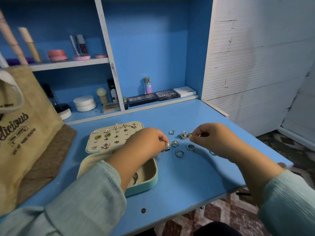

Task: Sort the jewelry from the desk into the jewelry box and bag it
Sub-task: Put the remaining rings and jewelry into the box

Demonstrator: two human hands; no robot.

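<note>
Bench (179, 181): one big blue top. Everything for the job sits on it.
Bag (25, 133): one tan cloth bag with dark letters. It stands far to the left of the left hand, at the bench's edge.
Jewelry box (146, 178): one box, open. Its pale tray sits right under the left wrist. One silver piece shows inside it.
Box lid (112, 137): one lid, lying flat just left of the left hand. It holds many small earrings in rows. There are too many tiny ones to count well.
Left hand (144, 142): its fingers (162, 139) are curled and pinch one silver ring with a dark stone (167, 146). The ring is just off the bench, by the box's far corner.
Right hand (214, 137): its fingers (194, 136) pinch one small ring with a red bit (188, 135).
Loose rings (179, 153): about six more pieces lie on the bench between the two hands and just under them. Three are plain silver bands. Two look like spiky flowers. One is half hidden under the right wrist.
</note>
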